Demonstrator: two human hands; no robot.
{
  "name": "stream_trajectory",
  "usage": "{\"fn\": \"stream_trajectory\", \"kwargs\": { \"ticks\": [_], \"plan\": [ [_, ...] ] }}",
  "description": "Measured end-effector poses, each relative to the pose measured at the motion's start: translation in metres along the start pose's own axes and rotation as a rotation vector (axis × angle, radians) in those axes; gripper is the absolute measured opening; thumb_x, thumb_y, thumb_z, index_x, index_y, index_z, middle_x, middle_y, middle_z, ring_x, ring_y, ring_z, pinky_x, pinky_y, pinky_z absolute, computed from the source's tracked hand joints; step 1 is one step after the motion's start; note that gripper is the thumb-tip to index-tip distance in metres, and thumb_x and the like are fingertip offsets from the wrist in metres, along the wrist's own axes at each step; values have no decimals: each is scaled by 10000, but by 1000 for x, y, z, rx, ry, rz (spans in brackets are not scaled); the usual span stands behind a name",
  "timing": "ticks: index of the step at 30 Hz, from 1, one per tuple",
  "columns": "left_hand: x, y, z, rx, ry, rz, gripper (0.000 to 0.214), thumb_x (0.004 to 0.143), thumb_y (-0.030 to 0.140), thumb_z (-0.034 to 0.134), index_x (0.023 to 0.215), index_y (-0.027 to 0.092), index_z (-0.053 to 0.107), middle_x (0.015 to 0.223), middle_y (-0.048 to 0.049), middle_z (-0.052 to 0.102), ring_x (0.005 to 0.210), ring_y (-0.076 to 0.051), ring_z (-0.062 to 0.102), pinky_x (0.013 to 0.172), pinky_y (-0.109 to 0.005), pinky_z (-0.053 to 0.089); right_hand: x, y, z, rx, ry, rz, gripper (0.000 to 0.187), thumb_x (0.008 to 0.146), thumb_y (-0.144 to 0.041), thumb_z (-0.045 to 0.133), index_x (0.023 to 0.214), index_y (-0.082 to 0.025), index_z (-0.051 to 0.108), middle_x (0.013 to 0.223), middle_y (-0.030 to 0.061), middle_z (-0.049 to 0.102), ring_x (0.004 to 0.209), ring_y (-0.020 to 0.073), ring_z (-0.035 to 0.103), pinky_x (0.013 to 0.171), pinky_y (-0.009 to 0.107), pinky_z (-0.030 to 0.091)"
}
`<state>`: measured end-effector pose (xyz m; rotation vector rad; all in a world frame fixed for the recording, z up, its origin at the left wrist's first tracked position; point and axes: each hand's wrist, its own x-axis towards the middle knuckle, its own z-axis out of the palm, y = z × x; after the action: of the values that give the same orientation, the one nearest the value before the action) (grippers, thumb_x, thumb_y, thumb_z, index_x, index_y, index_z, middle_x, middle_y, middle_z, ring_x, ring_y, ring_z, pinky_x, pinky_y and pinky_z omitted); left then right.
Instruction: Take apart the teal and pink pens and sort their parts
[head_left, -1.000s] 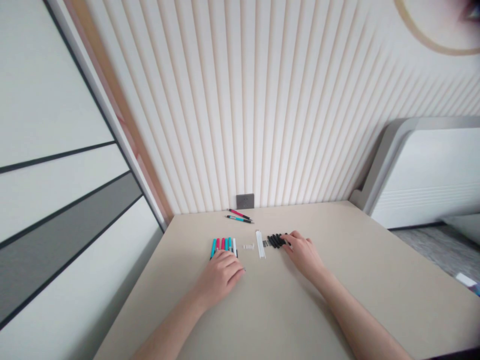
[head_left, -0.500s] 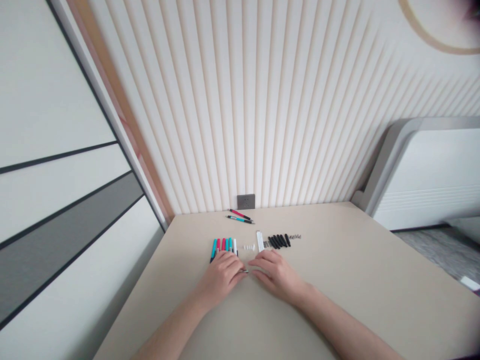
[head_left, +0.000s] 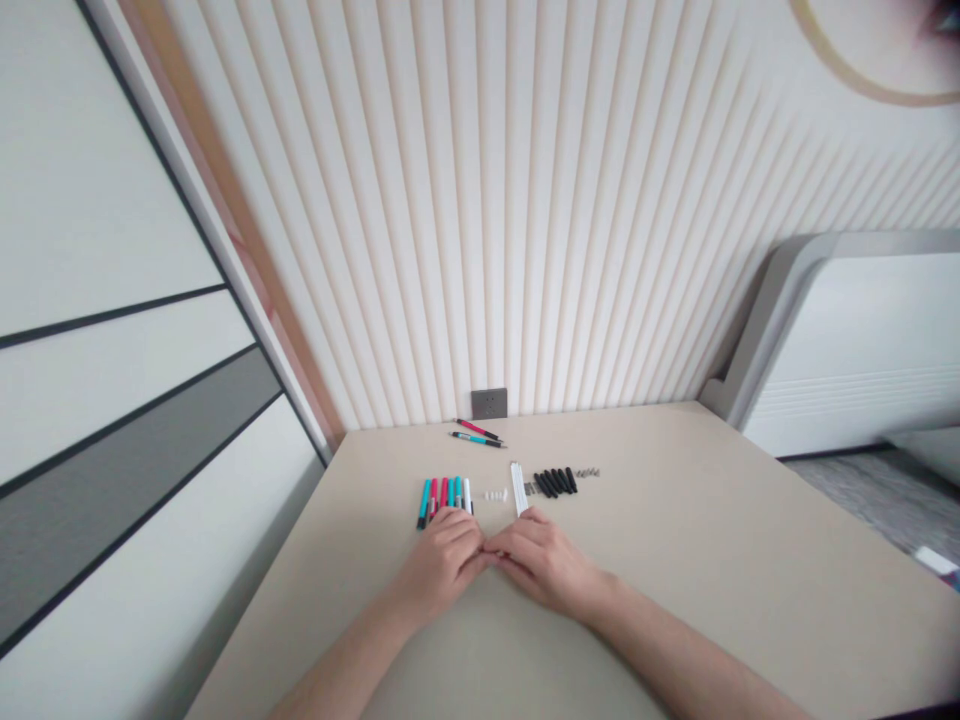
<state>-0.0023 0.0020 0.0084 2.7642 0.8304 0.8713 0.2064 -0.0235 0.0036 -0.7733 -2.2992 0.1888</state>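
Note:
My left hand (head_left: 447, 555) rests low over the table with its fingers closed in a pinch. My right hand (head_left: 546, 562) meets it fingertip to fingertip, also pinched. Whatever sits between the fingers is small and mostly hidden, so I cannot make out its kind. Just beyond my left hand lies a row of turquoise, red and white pen barrels (head_left: 442, 493), their near ends partly covered. Small white pieces (head_left: 495, 495) lie beyond the gap between the hands. Thin white refills (head_left: 518, 487) reach down to my right fingers, with black grips (head_left: 556, 482) beside them.
Two whole pens, one red (head_left: 478, 430) and one turquoise (head_left: 478, 440), lie at the back of the beige table (head_left: 675, 560). Tiny metal pieces (head_left: 588, 473) lie right of the black grips. A dark wall socket (head_left: 489, 403) is behind the table.
My right hand has come left, and its fingertips now touch those of my left hand. The small metallic-looking piece that stuck out of my left fingers is now covered.

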Motion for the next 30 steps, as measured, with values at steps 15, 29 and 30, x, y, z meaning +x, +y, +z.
{"fn": "stream_trajectory", "kwargs": {
  "ticks": [15, 29, 30],
  "plan": [
    [1, -4, -12, 106, -6, 49, 195, 951, 199, 472, 824, 186, 621, 779, -23, 643, 828, -171, 582, 852, -345, 433, -29, 77, -65, -309, 202, 724, 239, 908, -320, 476, 1002, -211, 667, 958, 56, 707, 865, 191, 639, 858, 330, 419],
    [1, -3, -11, 136, -26, 63, 226, 952, 204, 453, 810, 181, 626, 766, -35, 636, 826, -179, 573, 862, -366, 430, -69, 128, -79, -400, -64, 1074, 233, 848, -248, 540, 1025, -247, 691, 1000, 28, 724, 931, 200, 651, 769, 278, 423],
    [1, -3, -10, 138, -28, 64, 227, 953, 205, 450, 813, 181, 627, 768, -35, 637, 830, -180, 573, 864, -367, 429, -69, 130, -78, -389, -60, 1075, 236, 845, -245, 540, 1026, -247, 691, 996, 27, 725, 924, 199, 652, 767, 278, 423]
  ]
}}
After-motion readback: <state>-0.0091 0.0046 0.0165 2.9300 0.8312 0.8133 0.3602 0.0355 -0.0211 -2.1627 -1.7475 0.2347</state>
